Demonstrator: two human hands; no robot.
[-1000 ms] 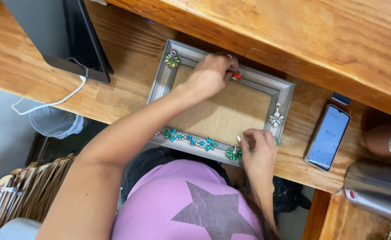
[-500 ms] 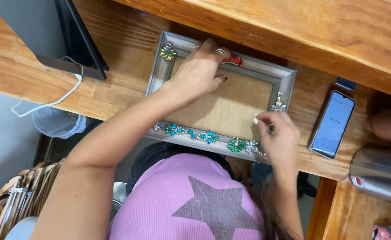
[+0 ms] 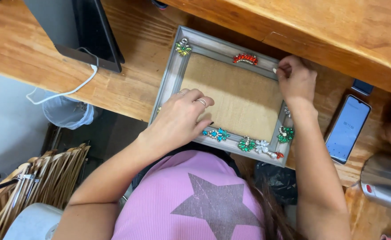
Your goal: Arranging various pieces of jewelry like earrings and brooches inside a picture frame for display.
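A grey wooden picture frame (image 3: pixel 176 76) lies flat on the wooden table (image 3: pixel 129 89), turned slightly askew, its centre a tan burlap panel (image 3: pixel 240 95); jewelled ornaments dot its border: a yellow-green one (image 3: pixel 183 48) at the top left corner, a red arc (image 3: pixel 245 58) along the top, blue (image 3: pixel 217 134), green (image 3: pixel 246 144) and white flowers (image 3: pixel 262 146) along the bottom; another green piece (image 3: pixel 286 134) sits on the right side.

A warm wooden desk (image 3: pixel 129 84) is running across the view, with a thicker wooden shelf (image 3: pixel 337 31) overhanging its far edge. Below the desk's near edge, a pale floor (image 3: pixel 4 129) is showing, and a lined bin (image 3: pixel 69 113) and a wicker basket (image 3: pixel 35 178) are standing there in even, soft light.
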